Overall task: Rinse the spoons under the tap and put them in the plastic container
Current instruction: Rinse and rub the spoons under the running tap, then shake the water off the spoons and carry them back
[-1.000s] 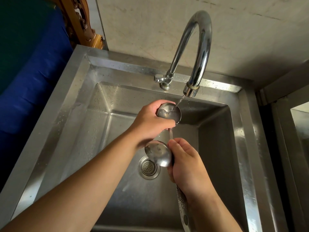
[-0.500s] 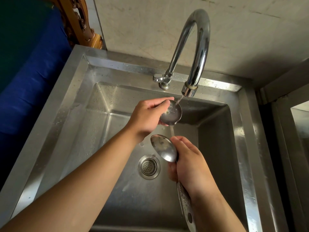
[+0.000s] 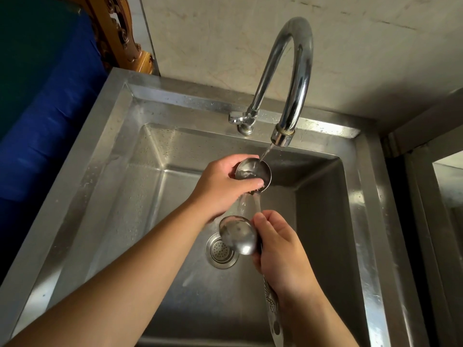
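Silver spoons point(image 3: 253, 171), sink point(image 3: 125, 136); handle point(image 3: 271, 304) engraved, prob. floral.

Stainless steel sink point(image 3: 120, 156), square basin, broad flat rim, wet and droplet-speckled along the 12 o'clock ledge. Round perforated drain strainer point(image 3: 220, 251) set in the basin floor near centre. Chrome gooseneck tap point(image 3: 290, 78) mounted on the rim at 12 o'clock, small lever point(image 3: 235, 119) at its base pointing toward 9 o'clock. Water film streaking the basin floor toward 6 o'clock.
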`<state>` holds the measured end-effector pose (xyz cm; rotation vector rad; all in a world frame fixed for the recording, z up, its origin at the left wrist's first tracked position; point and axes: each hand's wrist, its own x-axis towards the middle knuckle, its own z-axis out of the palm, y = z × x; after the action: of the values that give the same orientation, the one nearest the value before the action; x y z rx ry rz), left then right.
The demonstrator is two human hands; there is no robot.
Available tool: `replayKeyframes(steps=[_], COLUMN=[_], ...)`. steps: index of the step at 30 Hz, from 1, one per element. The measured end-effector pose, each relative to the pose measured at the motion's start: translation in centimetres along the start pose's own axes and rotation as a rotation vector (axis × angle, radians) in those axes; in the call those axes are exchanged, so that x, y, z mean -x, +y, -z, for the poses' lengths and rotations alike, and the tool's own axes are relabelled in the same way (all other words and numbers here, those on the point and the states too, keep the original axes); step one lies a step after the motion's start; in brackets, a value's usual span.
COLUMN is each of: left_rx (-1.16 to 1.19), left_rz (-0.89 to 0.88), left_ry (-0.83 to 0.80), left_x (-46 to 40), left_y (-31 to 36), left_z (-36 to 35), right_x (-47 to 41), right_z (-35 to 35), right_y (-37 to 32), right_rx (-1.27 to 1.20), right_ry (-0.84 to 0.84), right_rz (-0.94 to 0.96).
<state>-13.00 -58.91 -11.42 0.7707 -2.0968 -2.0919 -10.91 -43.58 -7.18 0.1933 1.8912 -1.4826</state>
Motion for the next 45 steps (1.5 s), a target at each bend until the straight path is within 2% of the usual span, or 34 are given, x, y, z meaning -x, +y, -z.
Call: replayKeyframes(steps=[7, 11, 14, 19, 25, 27, 29, 31, 33, 36, 38, 41, 45], left_rx=[-0.278, -0.660, -0.827, -0.908, -0.990, -0.962, -0.774, -0.421, -0.076, 0.199, 0.237, 0.097, -0.037], left_rz=[-0.193, -0.292, -0.324, -0.360, -0.279, -0.354, -0.336, -0.086, 0.172, 0.327, 0.318, 0.255, 0.175], left_ry=[0.016, -0.026, -0.062, -0.007, -0.080, -0.038, -0.032, -0.150, -0.337, -0.521, -0.506, -0.400, -0.339], left_x=[-1.9, -4.1, -4.7, -4.2, -3.4, -2.3, 0.0, 3.4, 6.9, 10.8, 12.5, 13.3, 14.1], left_y=[2.1, 2.7, 2.3, 1.4, 0.3, -0.3, -1.8, -3.5, -4.7, -5.6, -5.2, -4.3, -1.5], left_z=[2.1, 3.2, 3.7, 3.6, 3.2, 2.7, 1.9, 0.6, -0.5, -0.8, -0.7, -0.2, 1.2], right_x=[-0.1, 0.5, 1.1, 1.8, 2.5, 2.5, 2.3, 2.0, 1.7, 1.0, 1.0, 1.3, 2.8], right_z=[1.4, 2.2, 2.6, 3.0, 3.1, 3.0, 2.6, 2.1, 1.6, 1.0, 1.2, 1.1, 1.4], right_y=[0.1, 0.0, 0.0, -0.1, 0.2, 0.7, 1.2, 1.7, 2.0, 2.1, 2.1, 1.4, -0.5], right_rx=[0.135, 0.164, 0.189, 0.190, 0.189, 0.163, 0.079, -0.041, -0.148, -0.317, -0.412, -0.492, -0.547], right_ry=[0.060, 0.054, 0.055, 0.050, 0.047, 0.042, 0.024, -0.008, -0.027, -0.049, -0.067, -0.119, -0.171], right_rz=[0.112, 0.147, 0.180, 0.234, 0.287, 0.269, 0.217, 0.168, 0.143, 0.067, 0.025, -0.012, -0.021])
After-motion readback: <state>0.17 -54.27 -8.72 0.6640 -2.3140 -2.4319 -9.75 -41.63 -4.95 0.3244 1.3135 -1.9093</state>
